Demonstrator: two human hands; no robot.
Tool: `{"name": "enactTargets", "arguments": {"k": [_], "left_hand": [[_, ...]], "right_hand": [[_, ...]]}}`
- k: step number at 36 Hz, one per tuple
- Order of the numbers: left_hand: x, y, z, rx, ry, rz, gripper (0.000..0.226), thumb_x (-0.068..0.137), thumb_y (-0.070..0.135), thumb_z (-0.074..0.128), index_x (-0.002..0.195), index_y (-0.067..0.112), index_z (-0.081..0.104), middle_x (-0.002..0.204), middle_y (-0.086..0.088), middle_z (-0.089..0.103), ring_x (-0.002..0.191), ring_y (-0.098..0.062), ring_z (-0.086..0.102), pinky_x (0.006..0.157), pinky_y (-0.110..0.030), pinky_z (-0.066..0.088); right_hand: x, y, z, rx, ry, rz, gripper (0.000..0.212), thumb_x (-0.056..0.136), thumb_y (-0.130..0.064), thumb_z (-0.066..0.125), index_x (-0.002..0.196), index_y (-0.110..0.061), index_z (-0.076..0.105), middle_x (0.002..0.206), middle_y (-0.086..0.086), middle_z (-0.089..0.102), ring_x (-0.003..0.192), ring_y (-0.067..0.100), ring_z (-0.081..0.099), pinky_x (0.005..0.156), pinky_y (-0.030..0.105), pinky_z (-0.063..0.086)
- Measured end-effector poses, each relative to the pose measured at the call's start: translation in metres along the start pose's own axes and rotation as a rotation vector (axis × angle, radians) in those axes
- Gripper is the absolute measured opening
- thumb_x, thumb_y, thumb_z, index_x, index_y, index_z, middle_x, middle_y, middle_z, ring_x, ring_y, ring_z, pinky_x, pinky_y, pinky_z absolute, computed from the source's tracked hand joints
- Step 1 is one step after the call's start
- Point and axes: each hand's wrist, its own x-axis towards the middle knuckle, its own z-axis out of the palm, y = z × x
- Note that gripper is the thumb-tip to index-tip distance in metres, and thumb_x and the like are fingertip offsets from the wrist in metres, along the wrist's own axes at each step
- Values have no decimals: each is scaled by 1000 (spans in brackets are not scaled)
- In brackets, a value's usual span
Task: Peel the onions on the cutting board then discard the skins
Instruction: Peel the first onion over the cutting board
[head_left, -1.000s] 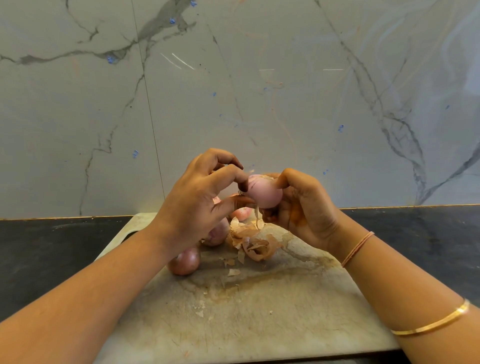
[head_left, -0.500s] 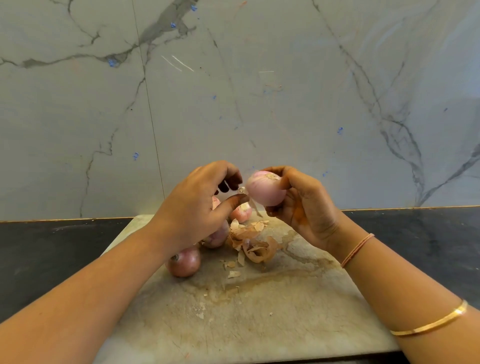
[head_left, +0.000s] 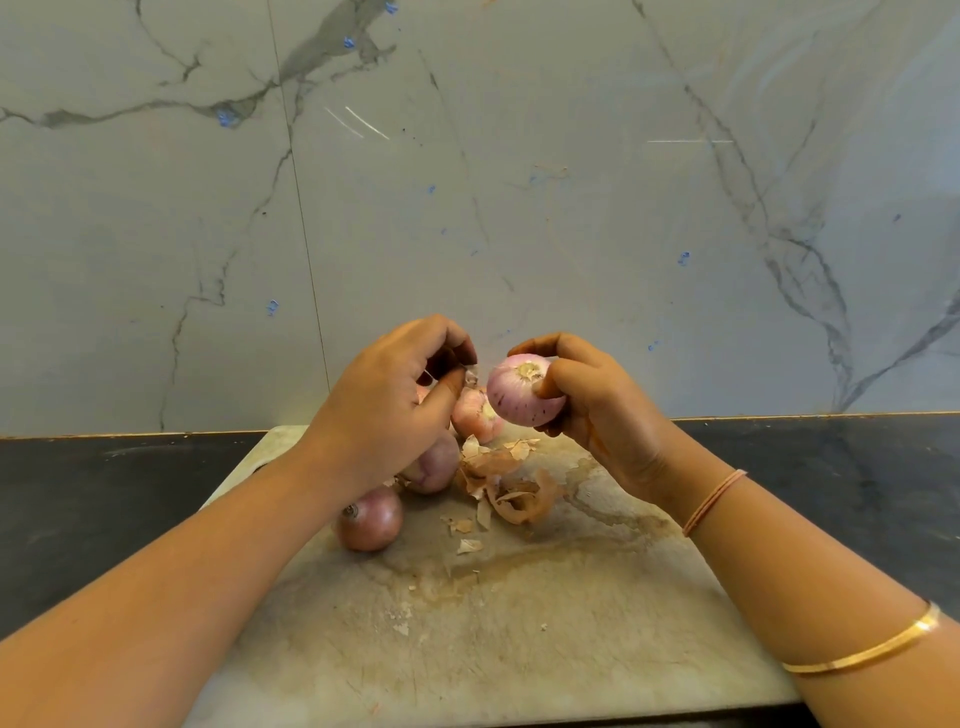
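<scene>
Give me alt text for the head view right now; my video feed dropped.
The right hand holds a peeled pink onion above a worn cutting board, while the left hand pinches a scrap of skin beside it. Three more onions and a pile of loose skins lie on the board.

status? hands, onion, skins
Right hand grips pale pink peeled onion above worn stone cutting board. Left hand pinches small skin scrap. Papery brown skins undiscarded; nothing blocking.
</scene>
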Motion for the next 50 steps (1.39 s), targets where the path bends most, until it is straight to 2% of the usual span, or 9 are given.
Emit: {"name": "enactTargets", "arguments": {"k": [5, 9, 12, 16, 19, 26, 32, 41, 50], "left_hand": [[1, -1, -2, 66, 74, -82, 14, 88, 7, 61, 90, 21, 58, 84, 18, 56, 84, -3, 55, 68, -10, 43], [2, -3, -3, 147, 19, -115, 22, 86, 6, 56, 79, 26, 63, 89, 10, 54, 89, -10, 52, 73, -25, 44], [2, 1, -2, 146, -9, -160, 21, 80, 21, 48, 71, 27, 66, 92, 15, 56, 97, -9, 49, 75, -21, 41], [1, 3, -1, 73, -42, -151, 31, 73, 52, 46, 90, 34, 65, 96, 19, 56, 97, -5, 50, 78, -28, 45], [-1, 6, 0, 45, -99, -102, 47, 69, 65, 57, 107, 38, 50, 105, 25, 49, 99, -2, 50, 79, -21, 45], [-1, 3, 5, 13, -41, 42, 33, 83, 37, 60, 115, 31, 51, 106, 27, 52, 100, 3, 53, 76, -9, 45], [0, 1, 3, -18, 20, 37, 35, 85, 54, 43, 110, 32, 52, 97, 30, 55, 92, 11, 56, 78, -8, 48], [-1, 1, 4, -59, 52, 7, 21, 91, 23, 48, 108, 32, 56, 99, 33, 56, 96, 13, 57, 78, -6, 46], [-4, 9, 3, -132, -7, -13, 27, 87, 27, 54, 113, 29, 60, 102, 25, 62, 98, 6, 59, 77, -7, 47]], "right_hand": [[0, 1, -1, -95, 3, -35, 39, 63, -29, 49, 102, -26, 56, 100, 0, 55, 79, 17, 50, 53, 16, 42], [-1, 0, -2, -104, 27, -45, 42, 64, -30, 48, 105, -24, 56, 100, -1, 55, 78, 15, 49, 52, 14, 41], [-1, -1, -2, -71, 62, -31, 37, 64, -29, 47, 100, -25, 57, 99, 1, 55, 74, 15, 49, 52, 15, 42], [-1, -2, -3, 58, 96, 52, 34, 70, -29, 47, 100, -18, 60, 102, 10, 56, 73, 18, 50, 59, 22, 44], [-3, -4, -3, 245, 85, 124, 23, 90, -20, 43, 103, -11, 60, 106, 19, 52, 71, 21, 47, 63, 26, 43], [-5, -8, -1, 329, -22, 224, 34, 101, -32, 38, 111, -8, 59, 86, 19, 62, 56, 16, 48, 57, 27, 43], [-7, -10, 1, 206, -115, 280, 60, 96, -59, 29, 112, -9, 60, 78, 15, 70, 55, 14, 46, 56, 23, 43], [-10, -13, 2, 214, -126, 275, 58, 98, -53, 30, 106, -6, 63, 61, 9, 60, 53, 14, 49, 49, 21, 38], [-9, -12, 1, 259, -34, 308, 58, 98, -55, 33, 100, -7, 65, 66, 9, 59, 46, 10, 49, 45, 19, 37]]}}
